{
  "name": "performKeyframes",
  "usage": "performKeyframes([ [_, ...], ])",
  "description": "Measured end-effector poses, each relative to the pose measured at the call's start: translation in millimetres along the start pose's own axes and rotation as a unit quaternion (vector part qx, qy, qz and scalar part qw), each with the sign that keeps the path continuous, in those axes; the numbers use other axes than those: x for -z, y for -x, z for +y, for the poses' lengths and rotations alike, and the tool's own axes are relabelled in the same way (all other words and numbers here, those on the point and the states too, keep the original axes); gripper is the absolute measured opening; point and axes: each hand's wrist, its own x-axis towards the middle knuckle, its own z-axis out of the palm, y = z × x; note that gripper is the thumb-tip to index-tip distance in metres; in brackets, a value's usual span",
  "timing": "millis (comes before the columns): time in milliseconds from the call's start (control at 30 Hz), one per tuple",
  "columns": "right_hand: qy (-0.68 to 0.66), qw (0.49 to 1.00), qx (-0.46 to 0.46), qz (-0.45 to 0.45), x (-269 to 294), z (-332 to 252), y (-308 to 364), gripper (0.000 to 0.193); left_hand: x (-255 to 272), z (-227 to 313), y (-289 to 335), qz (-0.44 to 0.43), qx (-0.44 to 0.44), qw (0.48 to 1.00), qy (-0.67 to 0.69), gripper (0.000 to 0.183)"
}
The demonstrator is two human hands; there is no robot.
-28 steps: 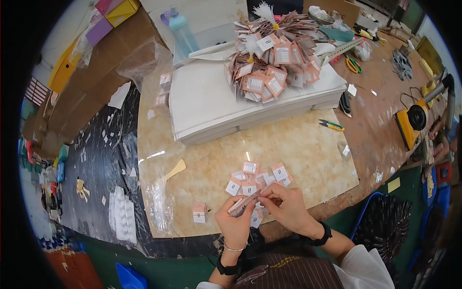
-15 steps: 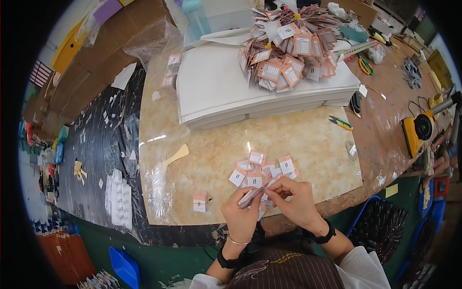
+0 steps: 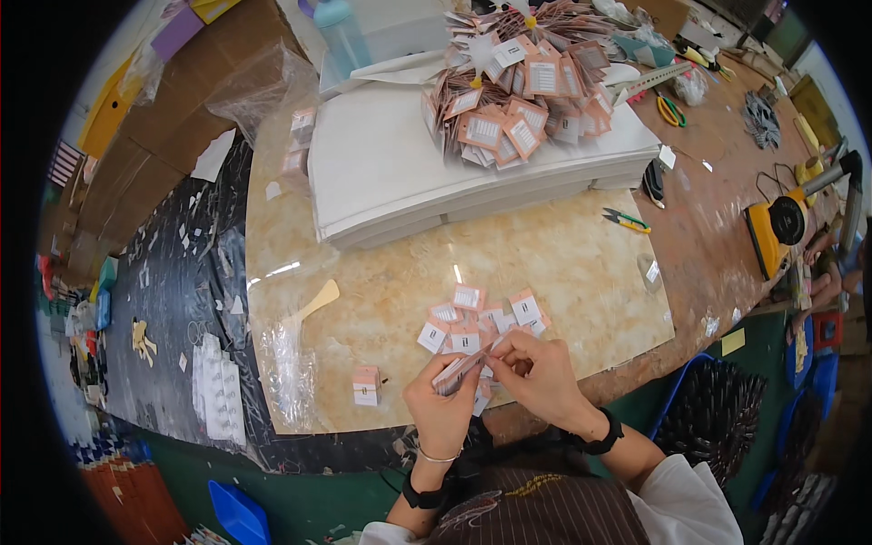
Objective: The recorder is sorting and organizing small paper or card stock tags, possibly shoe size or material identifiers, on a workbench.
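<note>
My left hand (image 3: pixel 438 407) is closed round a small stack of tags (image 3: pixel 454 373), pink and white, held on edge over the table's near side. The fingertips of my right hand (image 3: pixel 538 377) are pinched together at the stack's right end; whether a single tag is between them is hidden. Just beyond my hands lies a loose pile of the same tags (image 3: pixel 466 339), some showing a dark mark and others a printed grid. A neat block of tags (image 3: pixel 366 386) stands apart to the left.
A thick stack of white sheets (image 3: pixel 381 163) carries a big heap of bundled tags (image 3: pixel 543 75). Thread snips (image 3: pixel 627 220) and a pale flat scraper (image 3: pixel 320 298) lie on the marbled board (image 3: pixel 381 272). Farther right are scissors (image 3: pixel 671 112) and a yellow-black tool (image 3: pixel 774 232).
The whole view has shifted a little, so the table's things sit farther left. My hands stay together at the tag stack, with the right fingers still at its end.
</note>
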Motion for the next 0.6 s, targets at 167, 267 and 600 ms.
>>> performKeyframes([
  [167,-0.085,0.996,-0.013,0.037,-1.7,7.1,-1.7,0.007,-1.1,3.3,0.4,-0.018,-0.05,0.995,-0.09,0.011],
  [267,-0.194,0.979,-0.046,-0.029,1.8,15.4,-6.6,0.014,1.6,-5.5,-1.3,-0.022,-0.087,0.991,-0.095,0.014],
  [600,-0.211,0.973,-0.083,-0.037,37.9,55.6,-35.0,0.008,14.8,-14.5,-7.3,-0.115,-0.01,0.989,-0.09,0.014],
])
